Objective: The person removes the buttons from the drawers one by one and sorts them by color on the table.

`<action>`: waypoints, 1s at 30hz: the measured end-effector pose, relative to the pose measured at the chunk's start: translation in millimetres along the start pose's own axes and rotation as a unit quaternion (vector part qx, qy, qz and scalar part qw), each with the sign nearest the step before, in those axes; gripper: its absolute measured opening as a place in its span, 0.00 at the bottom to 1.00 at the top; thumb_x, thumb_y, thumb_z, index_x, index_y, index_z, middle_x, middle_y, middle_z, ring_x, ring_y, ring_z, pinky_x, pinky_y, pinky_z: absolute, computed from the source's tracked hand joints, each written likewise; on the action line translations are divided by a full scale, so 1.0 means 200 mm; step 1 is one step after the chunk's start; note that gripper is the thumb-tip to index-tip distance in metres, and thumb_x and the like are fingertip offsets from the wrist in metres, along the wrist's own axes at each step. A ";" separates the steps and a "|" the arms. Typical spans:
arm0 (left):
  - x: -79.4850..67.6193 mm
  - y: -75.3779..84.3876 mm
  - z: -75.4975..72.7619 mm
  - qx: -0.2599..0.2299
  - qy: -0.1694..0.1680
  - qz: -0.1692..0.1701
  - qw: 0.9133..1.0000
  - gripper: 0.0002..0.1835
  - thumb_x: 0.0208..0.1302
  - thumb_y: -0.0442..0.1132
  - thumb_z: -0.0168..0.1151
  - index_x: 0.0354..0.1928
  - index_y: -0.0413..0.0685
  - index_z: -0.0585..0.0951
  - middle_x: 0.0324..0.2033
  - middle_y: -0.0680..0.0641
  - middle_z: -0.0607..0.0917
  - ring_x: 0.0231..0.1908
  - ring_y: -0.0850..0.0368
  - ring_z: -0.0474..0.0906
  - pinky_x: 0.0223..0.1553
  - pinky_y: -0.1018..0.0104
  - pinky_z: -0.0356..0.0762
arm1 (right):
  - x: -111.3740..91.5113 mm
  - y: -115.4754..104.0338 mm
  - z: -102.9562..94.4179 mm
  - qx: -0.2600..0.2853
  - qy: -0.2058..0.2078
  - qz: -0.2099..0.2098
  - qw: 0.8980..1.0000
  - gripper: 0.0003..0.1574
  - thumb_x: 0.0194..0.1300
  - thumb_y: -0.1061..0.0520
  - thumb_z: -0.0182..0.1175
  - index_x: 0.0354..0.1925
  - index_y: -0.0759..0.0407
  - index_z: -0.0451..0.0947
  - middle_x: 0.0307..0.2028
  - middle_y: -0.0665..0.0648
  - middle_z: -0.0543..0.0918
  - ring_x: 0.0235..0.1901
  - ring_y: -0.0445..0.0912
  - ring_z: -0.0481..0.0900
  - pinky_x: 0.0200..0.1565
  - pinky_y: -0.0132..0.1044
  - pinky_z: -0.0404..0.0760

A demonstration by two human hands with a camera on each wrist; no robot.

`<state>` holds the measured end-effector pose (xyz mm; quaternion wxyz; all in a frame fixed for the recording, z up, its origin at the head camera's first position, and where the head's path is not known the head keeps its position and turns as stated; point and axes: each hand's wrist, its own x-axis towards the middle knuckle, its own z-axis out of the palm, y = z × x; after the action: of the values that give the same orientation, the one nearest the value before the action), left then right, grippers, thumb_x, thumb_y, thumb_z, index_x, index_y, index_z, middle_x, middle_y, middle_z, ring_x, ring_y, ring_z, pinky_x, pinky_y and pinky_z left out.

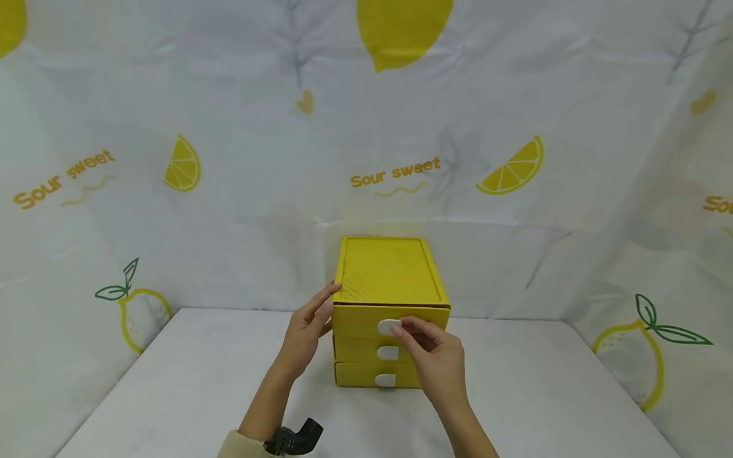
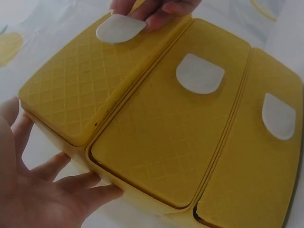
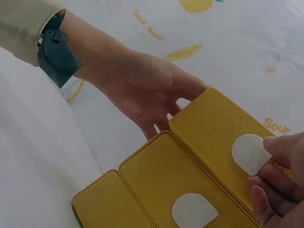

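A yellow drawer box [image 1: 389,270] with three stacked drawers stands on the white table, each drawer front bearing a white rounded tab handle. My right hand [image 1: 438,359] pinches the top drawer's handle [image 3: 251,154] at its right edge between thumb and fingers. Against the box's left side rests my left hand [image 1: 306,334], its fingers spread and fairly straight, as the left wrist view shows. The middle handle [image 2: 200,74] and bottom handle [image 2: 279,116] are untouched. All three drawer fronts sit nearly flush with one another.
The white table [image 1: 189,381] extends to both sides of the box. Behind it hangs a white cloth backdrop [image 1: 258,210] printed with lemons and words. A dark device [image 1: 294,439] is strapped to the left wrist by the beige sleeve.
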<state>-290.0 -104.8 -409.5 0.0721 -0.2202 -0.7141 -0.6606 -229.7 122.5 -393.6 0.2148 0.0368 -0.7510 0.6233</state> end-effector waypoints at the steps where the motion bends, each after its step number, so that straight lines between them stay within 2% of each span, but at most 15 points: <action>1: 0.00 0.00 0.00 0.000 -0.002 -0.001 1.000 0.23 0.82 0.49 0.44 0.73 0.58 0.70 0.78 0.49 0.62 0.77 0.43 0.59 0.67 0.38 0.72 | -0.01 -0.01 0.00 -0.005 -0.005 0.004 1.000 0.12 0.60 0.57 0.73 0.44 0.58 0.88 0.41 0.56 0.90 0.36 0.38 0.87 0.42 0.26 0.85; 5: 0.00 0.01 -0.01 -0.004 -0.002 -0.005 1.000 0.23 0.81 0.50 0.46 0.73 0.58 0.71 0.78 0.49 0.62 0.77 0.45 0.60 0.67 0.39 0.72 | -0.05 -0.03 -0.03 -0.018 -0.021 0.027 0.999 0.14 0.62 0.54 0.72 0.47 0.56 0.88 0.43 0.56 0.89 0.38 0.37 0.86 0.43 0.25 0.84; 11: -0.01 0.03 -0.01 -0.009 0.006 -0.015 1.000 0.23 0.80 0.48 0.49 0.72 0.57 0.72 0.77 0.50 0.63 0.76 0.45 0.62 0.67 0.40 0.73 | -0.11 -0.07 -0.06 0.001 -0.040 0.056 0.998 0.16 0.63 0.54 0.71 0.49 0.57 0.87 0.45 0.57 0.88 0.41 0.37 0.86 0.45 0.25 0.85; 17: 0.00 0.02 0.00 -0.014 0.006 -0.020 1.000 0.23 0.79 0.50 0.49 0.71 0.58 0.73 0.77 0.52 0.63 0.75 0.45 0.63 0.67 0.40 0.73 | -0.17 -0.10 -0.09 0.008 -0.042 0.082 0.996 0.18 0.62 0.54 0.72 0.50 0.58 0.86 0.47 0.57 0.89 0.42 0.37 0.86 0.46 0.25 0.85; 23: 0.00 0.03 0.00 -0.012 0.009 -0.014 1.000 0.22 0.79 0.48 0.49 0.71 0.57 0.73 0.77 0.50 0.64 0.75 0.45 0.63 0.66 0.39 0.72 | -0.24 -0.11 -0.11 0.001 -0.032 0.131 0.991 0.17 0.61 0.55 0.72 0.48 0.60 0.88 0.45 0.56 0.90 0.38 0.38 0.86 0.40 0.27 0.86; 26: 0.00 0.04 0.00 -0.008 0.011 -0.012 1.000 0.22 0.80 0.48 0.49 0.71 0.56 0.73 0.77 0.50 0.65 0.75 0.45 0.63 0.67 0.39 0.72 | -0.27 -0.12 -0.11 -0.002 -0.022 0.137 0.990 0.14 0.61 0.59 0.72 0.46 0.61 0.88 0.43 0.56 0.90 0.35 0.38 0.85 0.39 0.27 0.85; 30: 0.00 0.04 0.01 -0.010 0.016 -0.010 1.000 0.22 0.80 0.48 0.49 0.71 0.57 0.73 0.76 0.50 0.65 0.76 0.45 0.62 0.67 0.39 0.72 | -0.30 -0.15 -0.11 -0.012 -0.017 0.124 0.992 0.13 0.60 0.61 0.72 0.45 0.61 0.89 0.43 0.57 0.90 0.36 0.37 0.86 0.40 0.26 0.86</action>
<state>-286.2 -103.2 -403.0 0.0749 -0.2034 -0.7085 -0.6716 -160.0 125.2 -385.5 0.1234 -0.0483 -0.7607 0.6354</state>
